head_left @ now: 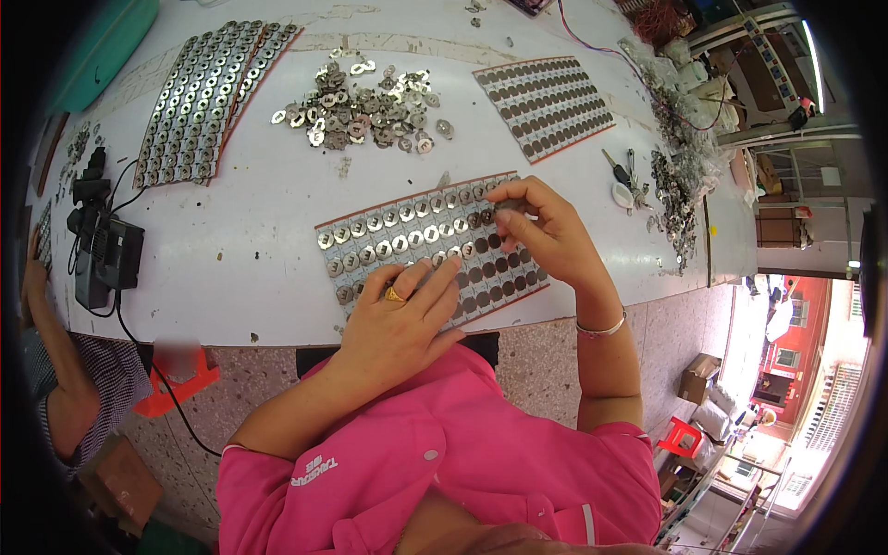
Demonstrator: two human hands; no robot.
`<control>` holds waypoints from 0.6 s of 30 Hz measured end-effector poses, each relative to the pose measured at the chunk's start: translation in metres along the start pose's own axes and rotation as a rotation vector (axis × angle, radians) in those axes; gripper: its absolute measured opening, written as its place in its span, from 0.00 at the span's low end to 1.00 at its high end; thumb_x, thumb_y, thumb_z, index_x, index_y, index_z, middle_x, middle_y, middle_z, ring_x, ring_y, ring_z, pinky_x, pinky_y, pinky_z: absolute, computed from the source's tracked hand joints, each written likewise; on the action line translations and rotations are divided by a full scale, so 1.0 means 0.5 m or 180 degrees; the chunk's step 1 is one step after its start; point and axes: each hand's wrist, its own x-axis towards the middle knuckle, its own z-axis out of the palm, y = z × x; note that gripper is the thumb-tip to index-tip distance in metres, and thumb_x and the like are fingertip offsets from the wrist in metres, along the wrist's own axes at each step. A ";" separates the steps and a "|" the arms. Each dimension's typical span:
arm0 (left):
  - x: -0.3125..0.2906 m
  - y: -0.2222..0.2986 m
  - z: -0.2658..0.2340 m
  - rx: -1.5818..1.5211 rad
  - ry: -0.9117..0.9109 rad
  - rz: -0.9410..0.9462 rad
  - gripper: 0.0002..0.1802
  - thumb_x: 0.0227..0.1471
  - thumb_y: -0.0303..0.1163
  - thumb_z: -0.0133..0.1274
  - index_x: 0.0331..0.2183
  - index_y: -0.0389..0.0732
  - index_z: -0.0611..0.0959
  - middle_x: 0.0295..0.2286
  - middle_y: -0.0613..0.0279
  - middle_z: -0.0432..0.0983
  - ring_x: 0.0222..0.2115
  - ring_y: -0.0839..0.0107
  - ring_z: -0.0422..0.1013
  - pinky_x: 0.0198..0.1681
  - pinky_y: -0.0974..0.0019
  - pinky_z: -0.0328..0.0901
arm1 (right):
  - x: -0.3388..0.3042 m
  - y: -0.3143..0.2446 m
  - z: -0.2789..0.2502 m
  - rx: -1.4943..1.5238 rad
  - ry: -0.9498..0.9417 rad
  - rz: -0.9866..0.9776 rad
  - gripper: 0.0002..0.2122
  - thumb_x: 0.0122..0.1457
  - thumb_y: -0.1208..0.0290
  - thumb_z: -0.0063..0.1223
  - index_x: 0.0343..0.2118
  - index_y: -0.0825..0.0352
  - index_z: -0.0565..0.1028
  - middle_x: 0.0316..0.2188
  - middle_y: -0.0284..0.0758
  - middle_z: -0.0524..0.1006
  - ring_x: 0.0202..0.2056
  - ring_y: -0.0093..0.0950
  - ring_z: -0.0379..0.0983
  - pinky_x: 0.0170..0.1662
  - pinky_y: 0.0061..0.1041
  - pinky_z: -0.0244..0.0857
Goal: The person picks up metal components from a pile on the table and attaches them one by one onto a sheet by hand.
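Note:
In front of me lies a panel (375, 248) set with rows of small round pieces. Shiny silver metal discs with a cut-out cover its upper and left part, while plain dark rounds (490, 282) fill the lower right. My left hand (398, 310), a gold ring on one finger, rests flat with fingers stretched over the lower middle of the panel. Near the upper right corner, my right hand (546, 231) has thumb and fingertips pinched together over the rows. What is between those fingertips is hidden.
Beyond the panel is a heap of loose metal discs (361, 106). Filled panels (199, 102) are stacked far left; a panel of dark rounds (544, 104) lies far right. A black device with cables (106, 250) stands left, near another person's arm (55, 324). Keys (615, 166) lie right.

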 end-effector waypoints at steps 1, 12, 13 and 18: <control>0.004 -0.003 0.000 0.0040 0.0026 0.0030 0.25 0.49 0.49 0.63 0.43 0.42 0.82 0.60 0.64 0.69 0.55 0.63 0.65 0.59 0.54 0.57 | -0.007 0.007 -0.008 0.0019 -0.0003 0.0028 0.07 0.66 0.78 0.53 0.43 0.71 0.80 0.37 0.29 0.75 0.31 0.16 0.74 0.37 0.17 0.72; 0.015 -0.002 -0.003 -0.0040 0.0046 0.0068 0.21 0.47 0.44 0.63 0.39 0.43 0.79 0.59 0.61 0.68 0.55 0.64 0.65 0.58 0.52 0.56 | -0.009 0.007 0.009 -0.0387 -0.0657 0.0004 0.15 0.59 0.81 0.60 0.49 0.66 0.76 0.30 0.26 0.78 0.31 0.13 0.72 0.36 0.15 0.67; 0.014 -0.002 -0.003 -0.0038 0.0042 0.0062 0.21 0.47 0.44 0.63 0.39 0.43 0.79 0.59 0.61 0.68 0.55 0.64 0.65 0.58 0.52 0.56 | -0.008 0.004 0.009 -0.0527 -0.0564 -0.0047 0.16 0.58 0.80 0.61 0.50 0.66 0.76 0.30 0.26 0.78 0.31 0.13 0.72 0.35 0.15 0.67; 0.010 -0.002 -0.003 -0.0023 0.0028 0.0061 0.24 0.47 0.47 0.63 0.41 0.41 0.82 0.59 0.65 0.70 0.54 0.63 0.65 0.59 0.53 0.56 | -0.009 0.015 0.004 -0.0476 -0.0474 0.0137 0.16 0.57 0.81 0.61 0.48 0.66 0.76 0.30 0.26 0.77 0.31 0.13 0.72 0.34 0.15 0.66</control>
